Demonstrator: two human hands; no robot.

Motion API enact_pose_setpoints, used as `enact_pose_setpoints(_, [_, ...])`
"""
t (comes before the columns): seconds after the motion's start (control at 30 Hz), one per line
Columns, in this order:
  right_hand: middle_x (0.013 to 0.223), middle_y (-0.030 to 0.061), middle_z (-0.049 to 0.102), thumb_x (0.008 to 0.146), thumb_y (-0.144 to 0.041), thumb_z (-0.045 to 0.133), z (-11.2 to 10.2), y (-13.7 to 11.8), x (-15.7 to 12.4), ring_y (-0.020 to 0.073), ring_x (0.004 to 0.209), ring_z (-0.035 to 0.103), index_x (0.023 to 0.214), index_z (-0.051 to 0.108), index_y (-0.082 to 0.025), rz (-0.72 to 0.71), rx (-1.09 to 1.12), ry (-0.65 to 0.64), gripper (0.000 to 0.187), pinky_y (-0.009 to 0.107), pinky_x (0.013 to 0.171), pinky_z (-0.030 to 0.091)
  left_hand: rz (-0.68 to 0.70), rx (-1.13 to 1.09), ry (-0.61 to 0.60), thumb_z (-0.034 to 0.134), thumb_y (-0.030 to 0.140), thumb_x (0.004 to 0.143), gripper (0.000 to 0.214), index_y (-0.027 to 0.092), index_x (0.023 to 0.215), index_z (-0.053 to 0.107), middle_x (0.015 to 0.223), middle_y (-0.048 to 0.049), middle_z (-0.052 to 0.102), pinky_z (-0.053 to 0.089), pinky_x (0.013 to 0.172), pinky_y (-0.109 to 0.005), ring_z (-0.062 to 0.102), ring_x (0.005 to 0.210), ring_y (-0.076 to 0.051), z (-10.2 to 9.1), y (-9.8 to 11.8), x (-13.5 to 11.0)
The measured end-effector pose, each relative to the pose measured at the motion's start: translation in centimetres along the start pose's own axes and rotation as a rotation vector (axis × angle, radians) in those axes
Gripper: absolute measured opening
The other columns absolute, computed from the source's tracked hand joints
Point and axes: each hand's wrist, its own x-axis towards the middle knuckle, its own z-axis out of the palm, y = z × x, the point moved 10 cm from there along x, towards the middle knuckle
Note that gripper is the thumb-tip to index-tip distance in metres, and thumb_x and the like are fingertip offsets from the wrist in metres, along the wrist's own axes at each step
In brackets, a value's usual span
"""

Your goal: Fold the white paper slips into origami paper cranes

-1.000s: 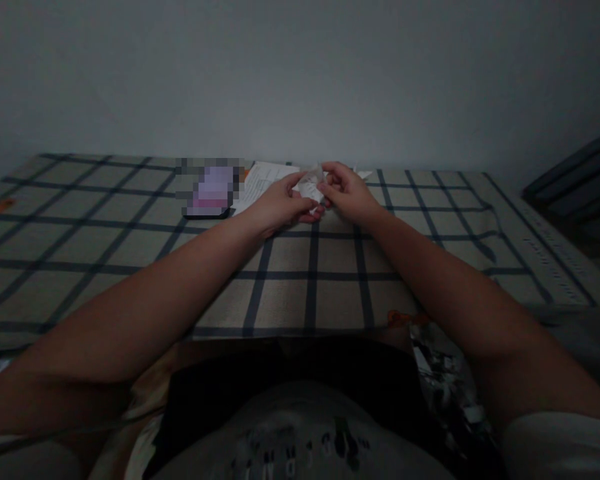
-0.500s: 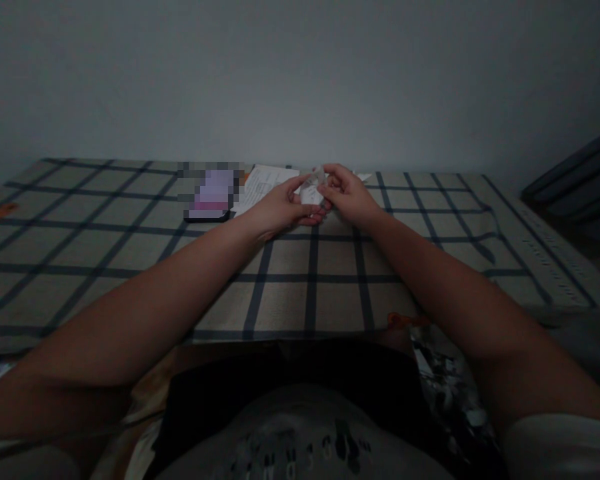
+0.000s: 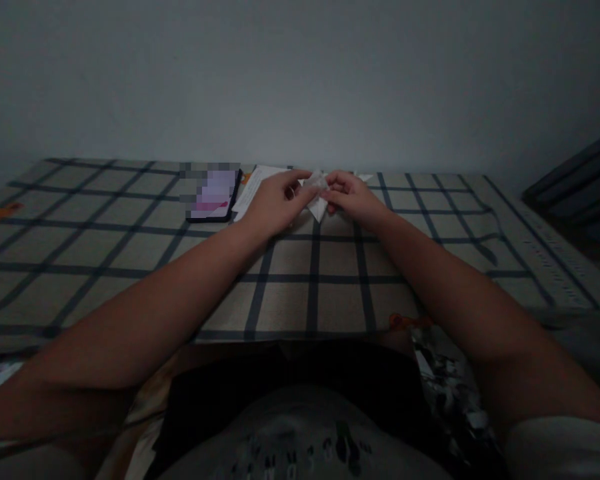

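Observation:
Between my two hands is a small piece of folded white paper (image 3: pixel 319 209), its pointed lower corner facing me. My left hand (image 3: pixel 279 200) grips it from the left, thumb and forefinger closed on its upper part. From the right, my right hand (image 3: pixel 353 197) pinches the same paper, with the fingers curled in. Parts of the paper are covered by my fingers, so its full shape cannot be made out. Behind my left hand lie white printed sheets (image 3: pixel 263 177) on the tablecloth.
A phone (image 3: pixel 213 195) with a lit screen lies left of the sheets. A checked tablecloth (image 3: pixel 285 293) covers the table, which meets a plain wall (image 3: pixel 300 80). Another bit of white paper (image 3: pixel 364 177) shows behind my right hand. A dark striped object (image 3: pixel 580 180) stands at the right.
The folded paper has turned so a pointed corner now faces me. My left hand has rolled over it, its back now upward, and the fingers below the paper no longer show.

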Motion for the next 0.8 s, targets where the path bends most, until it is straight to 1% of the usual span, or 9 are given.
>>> enact_pose_setpoints(0.07, [0.076,-0.0034,0.063,0.086,-0.042,0.082,0.8,-0.3,-0.3,0.0086,0.061,0.059,0.096,0.058,-0.02,0.005,0.009,-0.05,0.034,0.021,0.057,0.049,0.051,-0.006,0.027,0.076,0.044,0.091,0.039,0.018,0.12,0.082,0.112,-0.0091,0.078,0.054,0.093,-0.031,0.068,0.093,-0.019,-0.6,0.5,0.3])
enact_pose_setpoints(0.17, [0.074,-0.0035,0.063,0.085,-0.042,0.082,1.5,-0.3,-0.6,0.0091,0.061,0.059,0.096,0.06,-0.02,0.044,0.016,-0.09,0.033,0.022,0.058,0.051,0.046,-0.137,-0.037,0.077,0.044,0.09,0.038,0.019,0.118,0.083,0.124,-0.0104,0.078,0.055,0.09,-0.029,0.07,0.104,-0.021,0.0,0.5,0.5])
enact_pose_setpoints(0.27, [0.07,-0.004,0.062,0.08,-0.045,0.085,1.5,-0.2,-0.7,0.01,0.06,0.059,0.091,0.058,-0.021,0.057,0.011,-0.089,0.038,0.024,0.058,0.05,0.016,-0.225,-0.096,0.073,0.05,0.094,0.035,0.018,0.104,0.084,0.114,-0.0099,0.082,0.054,0.085,-0.029,0.072,0.103,-0.022,0.9,0.2,0.3])
enact_pose_setpoints(0.37, [0.07,-0.004,0.061,0.081,-0.051,0.082,1.5,-0.1,-0.6,0.0121,0.061,0.059,0.093,0.058,-0.022,0.046,-0.035,-0.099,0.04,0.026,0.058,0.048,-0.001,-0.197,-0.053,0.071,0.049,0.094,0.034,0.018,0.095,0.083,0.102,-0.0081,0.082,0.053,0.085,-0.029,0.072,0.099,-0.021,0.7,-0.1,0.3])
enact_pose_setpoints(0.43, [0.072,-0.0033,0.061,0.084,-0.051,0.078,1.3,-0.6,-0.6,0.013,0.064,0.057,0.096,0.06,-0.021,-0.005,-0.134,-0.094,0.036,0.027,0.061,0.046,-0.044,-0.17,-0.019,0.071,0.047,0.094,0.032,0.017,0.093,0.082,0.1,-0.0076,0.082,0.053,0.085,-0.029,0.072,0.097,-0.021,0.5,-0.6,0.3])
enact_pose_setpoints(0.5, [0.077,-0.0014,0.061,0.085,-0.049,0.075,1.0,-1.6,-0.6,0.0137,0.069,0.054,0.096,0.064,-0.02,-0.099,-0.286,-0.059,0.032,0.028,0.064,0.042,-0.073,-0.154,-0.004,0.071,0.044,0.092,0.029,0.017,0.093,0.082,0.1,-0.0077,0.083,0.054,0.084,-0.028,0.072,0.097,-0.021,0.4,-0.9,0.3])
enact_pose_setpoints(0.6, [0.083,0.0012,0.06,0.089,-0.05,0.07,1.1,-2.9,-0.8,0.0153,0.075,0.051,0.095,0.069,-0.019,-0.202,-0.462,-0.036,0.031,0.031,0.069,0.04,-0.073,-0.136,0.0,0.071,0.043,0.092,0.029,0.017,0.094,0.082,0.099,-0.0075,0.083,0.053,0.083,-0.027,0.072,0.095,-0.021,0.3,-1.0,0.4])
enact_pose_setpoints(0.7, [0.08,0.0017,0.058,0.092,-0.052,0.065,1.2,-3.6,-1.0,0.0163,0.075,0.05,0.088,0.068,-0.019,-0.251,-0.498,-0.036,0.033,0.032,0.071,0.039,-0.047,-0.096,-0.031,0.069,0.045,0.093,0.031,0.017,0.091,0.083,0.096,-0.0067,0.083,0.053,0.083,-0.028,0.072,0.093,-0.021,0.5,-1.0,0.4])
enact_pose_setpoints(0.8, [0.077,0.0009,0.056,0.091,-0.051,0.066,1.1,-3.6,-0.9,0.0155,0.072,0.047,0.083,0.065,-0.019,-0.239,-0.48,-0.028,0.032,0.031,0.069,0.038,-0.008,-0.123,-0.051,0.068,0.047,0.095,0.033,0.018,0.094,0.084,0.1,-0.0076,0.083,0.054,0.086,-0.03,0.073,0.096,-0.022,0.8,-0.9,0.4])
